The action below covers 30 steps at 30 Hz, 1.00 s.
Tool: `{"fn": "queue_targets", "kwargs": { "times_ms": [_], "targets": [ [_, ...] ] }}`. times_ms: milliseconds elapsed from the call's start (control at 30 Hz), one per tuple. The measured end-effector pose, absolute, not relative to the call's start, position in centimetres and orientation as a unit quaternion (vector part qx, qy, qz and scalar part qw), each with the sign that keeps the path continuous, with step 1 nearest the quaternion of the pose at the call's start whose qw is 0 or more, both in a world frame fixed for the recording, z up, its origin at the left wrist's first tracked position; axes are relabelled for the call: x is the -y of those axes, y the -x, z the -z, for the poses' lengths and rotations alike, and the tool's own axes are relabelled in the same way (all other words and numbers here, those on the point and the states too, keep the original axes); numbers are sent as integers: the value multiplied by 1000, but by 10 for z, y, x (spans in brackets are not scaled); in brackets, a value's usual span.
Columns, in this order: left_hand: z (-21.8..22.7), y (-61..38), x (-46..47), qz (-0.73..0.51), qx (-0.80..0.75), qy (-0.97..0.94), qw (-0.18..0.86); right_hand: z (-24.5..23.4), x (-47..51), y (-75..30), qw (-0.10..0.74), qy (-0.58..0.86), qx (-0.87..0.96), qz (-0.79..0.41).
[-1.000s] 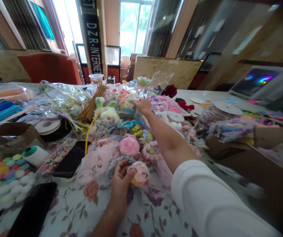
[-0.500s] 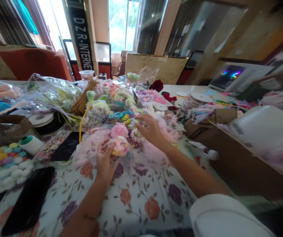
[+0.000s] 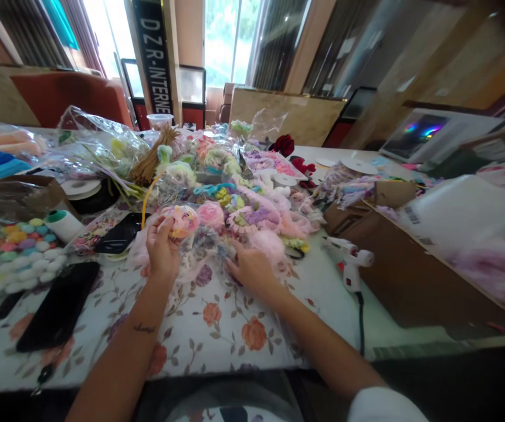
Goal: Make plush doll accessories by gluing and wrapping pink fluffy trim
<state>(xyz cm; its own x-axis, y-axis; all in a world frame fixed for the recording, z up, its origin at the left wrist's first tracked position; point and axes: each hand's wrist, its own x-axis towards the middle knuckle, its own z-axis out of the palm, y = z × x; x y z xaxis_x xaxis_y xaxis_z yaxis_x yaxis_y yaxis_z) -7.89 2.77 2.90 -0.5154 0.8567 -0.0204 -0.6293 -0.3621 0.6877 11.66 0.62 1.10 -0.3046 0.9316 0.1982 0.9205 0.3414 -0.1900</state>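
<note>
My left hand (image 3: 163,243) grips a round pink-and-yellow piece with a cartoon face (image 3: 182,221), thumb over its near side and fingers around its edge. Closer to the middle of the table, my right hand (image 3: 250,266) has its fingers closed at the edge of a crumpled clear plastic bag (image 3: 208,245) with greyish contents I cannot make out. Its fingertips are partly hidden. A pink fluffy ball (image 3: 211,215) lies between the round piece and a heap of pastel yarn (image 3: 256,214). Pale pink fluff (image 3: 268,245) sits just beyond my right hand.
A white glue gun (image 3: 351,261) with a black cord stands at the right beside a cardboard box (image 3: 410,269). Leftward lie a dark phone (image 3: 58,305), pastel pompoms (image 3: 23,258) and a thread spool (image 3: 64,225). Dry brown stems (image 3: 155,155) and dark red flowers (image 3: 282,145) are farther back.
My left hand has moved left with the round face piece. My right hand has come down and nearer, from over the heap to the plastic bag. The view has tilted downward.
</note>
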Motion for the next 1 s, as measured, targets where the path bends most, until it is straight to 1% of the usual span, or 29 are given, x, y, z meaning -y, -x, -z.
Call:
{"fn": "queue_targets", "kwargs": {
  "times_ms": [67,100,133,200,333,400,467,600,733,800,900,1000],
  "targets": [
    [-28,79,-29,-802,-335,-173,464,-12,-11,-110,100,588,802,16],
    [-27,79,-29,-799,-338,-174,466,-13,-12,-110,105,594,797,28],
    [-27,79,-29,-796,-339,-176,469,-14,-13,-112,127,599,790,37],
    [-28,79,-29,-792,-337,-181,476,-17,-14,-121,214,600,769,56],
    [-32,83,-28,-785,-336,-192,484,-19,-15,-147,424,578,692,81],
    [-33,86,-28,-784,-342,-196,479,-17,-17,-158,494,568,657,41],
    [-34,89,-29,-785,-350,-199,471,-15,-21,-166,536,562,629,-29],
    [-39,101,-29,-767,-364,-221,480,-12,-28,-176,565,563,581,-162],
    [-53,133,-13,-698,-421,-305,493,-12,-33,-182,574,556,544,-256],
    [-57,155,3,-644,-480,-354,480,-12,-34,-183,573,556,540,-267],
    [-53,186,30,-520,-574,-418,474,-14,-32,-181,571,558,541,-264],
    [-42,203,49,-432,-623,-455,469,-20,-28,-178,597,551,532,-238]
  ]
}}
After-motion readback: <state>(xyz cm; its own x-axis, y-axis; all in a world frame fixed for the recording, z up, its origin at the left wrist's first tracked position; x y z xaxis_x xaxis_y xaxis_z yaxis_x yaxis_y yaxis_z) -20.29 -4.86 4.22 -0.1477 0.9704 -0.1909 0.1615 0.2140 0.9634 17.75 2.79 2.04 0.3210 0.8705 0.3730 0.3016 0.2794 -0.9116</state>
